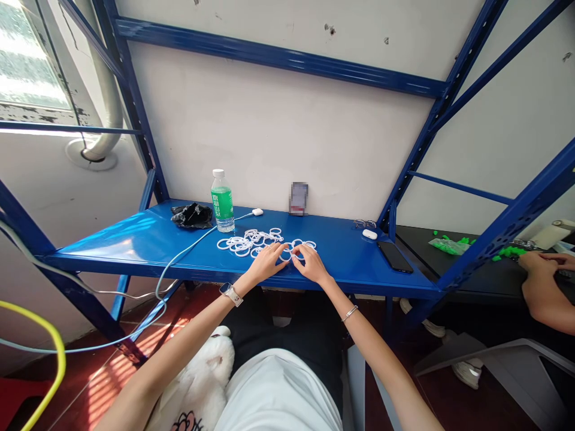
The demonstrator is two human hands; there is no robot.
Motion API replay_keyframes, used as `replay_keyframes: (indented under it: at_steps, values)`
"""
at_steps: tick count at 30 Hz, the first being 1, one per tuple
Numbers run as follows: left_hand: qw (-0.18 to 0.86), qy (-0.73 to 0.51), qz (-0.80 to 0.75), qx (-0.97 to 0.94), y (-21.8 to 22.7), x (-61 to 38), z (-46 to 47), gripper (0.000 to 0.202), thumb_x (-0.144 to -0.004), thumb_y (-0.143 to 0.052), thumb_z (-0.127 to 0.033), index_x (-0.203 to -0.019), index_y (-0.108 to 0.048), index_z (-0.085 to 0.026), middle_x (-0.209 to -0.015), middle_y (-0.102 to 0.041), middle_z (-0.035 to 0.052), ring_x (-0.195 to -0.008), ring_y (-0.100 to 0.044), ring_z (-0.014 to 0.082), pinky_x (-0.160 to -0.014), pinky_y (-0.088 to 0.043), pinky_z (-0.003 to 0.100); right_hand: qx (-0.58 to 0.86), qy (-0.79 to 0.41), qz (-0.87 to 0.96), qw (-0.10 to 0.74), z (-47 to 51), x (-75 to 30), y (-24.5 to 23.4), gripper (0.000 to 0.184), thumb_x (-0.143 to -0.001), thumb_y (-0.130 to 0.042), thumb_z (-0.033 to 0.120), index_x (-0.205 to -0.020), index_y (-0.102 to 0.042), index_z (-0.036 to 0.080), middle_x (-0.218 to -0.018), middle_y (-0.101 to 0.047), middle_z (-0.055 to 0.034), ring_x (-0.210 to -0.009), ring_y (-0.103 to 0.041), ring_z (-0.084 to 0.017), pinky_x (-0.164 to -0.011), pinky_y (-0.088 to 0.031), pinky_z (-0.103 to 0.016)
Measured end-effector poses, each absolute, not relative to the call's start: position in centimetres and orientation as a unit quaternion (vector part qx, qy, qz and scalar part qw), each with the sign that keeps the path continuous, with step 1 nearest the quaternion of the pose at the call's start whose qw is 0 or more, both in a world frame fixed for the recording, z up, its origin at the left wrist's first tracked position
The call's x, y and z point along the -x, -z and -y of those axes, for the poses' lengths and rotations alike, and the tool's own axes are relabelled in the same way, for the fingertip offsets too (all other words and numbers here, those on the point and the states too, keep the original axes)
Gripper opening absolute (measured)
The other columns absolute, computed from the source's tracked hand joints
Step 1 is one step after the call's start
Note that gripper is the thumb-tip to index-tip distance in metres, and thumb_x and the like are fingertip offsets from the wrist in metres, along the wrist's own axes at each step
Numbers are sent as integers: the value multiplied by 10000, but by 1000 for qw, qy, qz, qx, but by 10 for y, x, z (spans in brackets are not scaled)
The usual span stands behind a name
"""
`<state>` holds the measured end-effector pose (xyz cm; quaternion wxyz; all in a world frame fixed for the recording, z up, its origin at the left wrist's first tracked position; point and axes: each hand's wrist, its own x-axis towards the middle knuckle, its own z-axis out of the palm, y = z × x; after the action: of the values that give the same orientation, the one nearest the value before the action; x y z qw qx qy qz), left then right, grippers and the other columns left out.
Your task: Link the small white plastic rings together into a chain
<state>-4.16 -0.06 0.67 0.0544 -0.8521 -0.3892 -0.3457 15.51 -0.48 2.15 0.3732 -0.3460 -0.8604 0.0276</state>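
Observation:
White rings [242, 244], some linked or overlapping, lie in a loose heap on the blue shelf table [179, 251]. At the right end of the heap, my left hand [269, 263] has its fingers closed on a white ring [284, 256]. Close beside it, my right hand [311, 264] pinches a white ring [297, 246] between thumb and fingertips. More rings show around and behind the fingertips. The fingers partly cover the held rings, so whether these are joined cannot be made out.
A green-labelled water bottle [223, 203], a black plastic bag [192, 215] and a white cable plug [257, 212] stand behind the rings. A phone [298, 199] leans on the wall. Glasses [363, 224], a white earbud case [370, 234] and a black phone [394, 256] lie right. A co-worker's hands [541, 263] are at far right.

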Motion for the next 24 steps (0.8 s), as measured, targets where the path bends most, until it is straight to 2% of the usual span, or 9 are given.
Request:
replay_keyframes:
  at_steps: [13,24]
  values:
    - [91,348,384,850,-4,41,0,405,-922,-496,-377,-1261,-482,-157,-1015,-623,118,-967,-620,268,-787,-512,372,360,18,854,375,5,-152,-20,108,-907,-485,225,-973,-570,208,-931,-662,-59,-892,-611,-219,-789,-487,-352]
    - [109,344,381,851,-4,41,1,407,-935,-471,-404,-1264,-485,-165,-977,-630,104,-937,-632,248,-759,-512,347,359,29,853,378,3,-152,-18,117,-893,-494,210,-954,-593,211,-928,-671,-62,-894,-620,-222,-822,-488,-366]
